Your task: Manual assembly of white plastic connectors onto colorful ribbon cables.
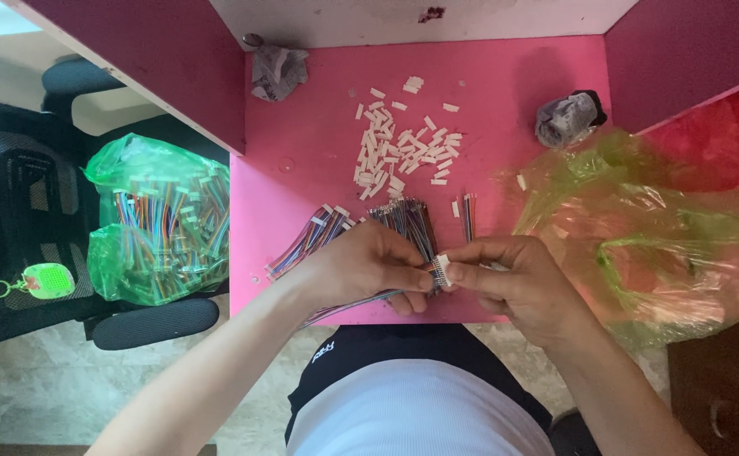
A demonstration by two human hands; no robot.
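Just 2 hands [437, 274], 1 connector [442, 269]

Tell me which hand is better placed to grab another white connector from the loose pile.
Probably the right hand: it pinches only the small white connector, while the left hand grips the wire bundle. The pile lies ahead of both.

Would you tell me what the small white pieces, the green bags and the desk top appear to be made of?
White pieces: probably moulded plastic, matte, with uniform blocky shapes. Green bag on the chair and the one on the desk: thin plastic film, translucent, crinkled and glossy. Desk top: looks like painted or laminated board, smooth pink with a soft sheen; which one is unclear.
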